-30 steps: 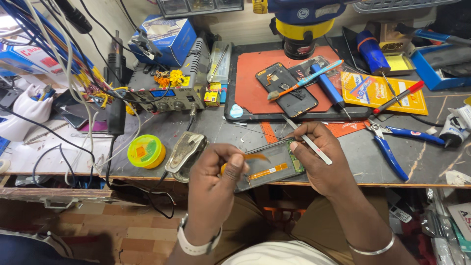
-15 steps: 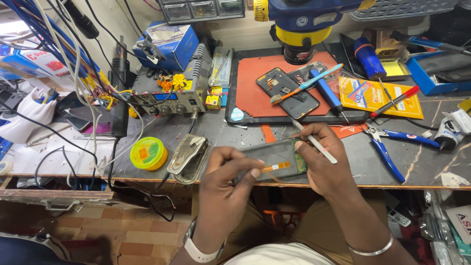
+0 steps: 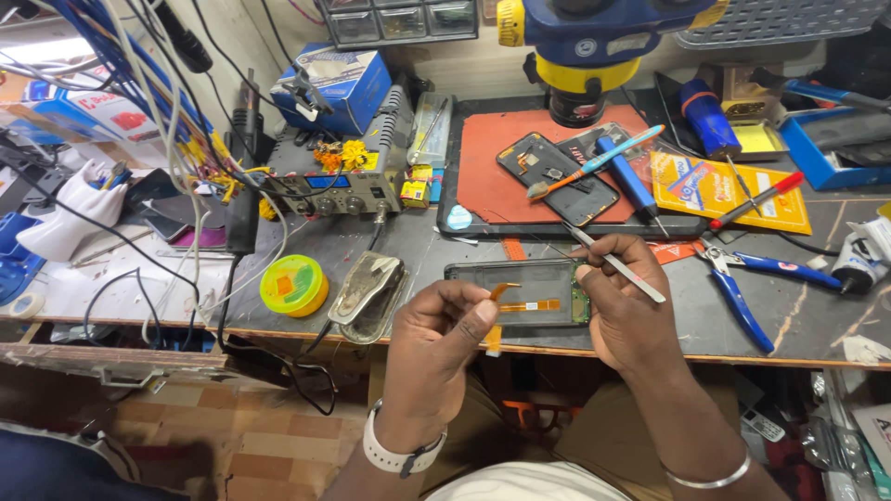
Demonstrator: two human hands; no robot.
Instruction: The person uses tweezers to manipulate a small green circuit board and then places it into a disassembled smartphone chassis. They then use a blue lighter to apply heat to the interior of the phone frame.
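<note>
An opened phone body [image 3: 520,291] lies flat near the front edge of the dark workbench [image 3: 798,315], with an orange flex cable [image 3: 527,304] across its inside. My left hand [image 3: 444,341] pinches the lifted end of that orange flex cable just left of the phone. My right hand [image 3: 624,304] rests at the phone's right end and holds metal tweezers [image 3: 620,263], whose tips point up and left, away from the phone.
A second opened phone [image 3: 557,176] and a toothbrush [image 3: 599,160] lie on an orange mat [image 3: 492,176] under a blue and yellow microscope [image 3: 594,46]. Blue pliers [image 3: 742,283], a red-tipped tool [image 3: 756,199], a yellow round tin [image 3: 292,284], a metal sponge holder [image 3: 368,289] and a soldering station [image 3: 348,181] surround the work.
The phone body has shifted a little toward the bench. My left hand has lifted the orange flex end upward and left. The tweezers stay in my right hand.
</note>
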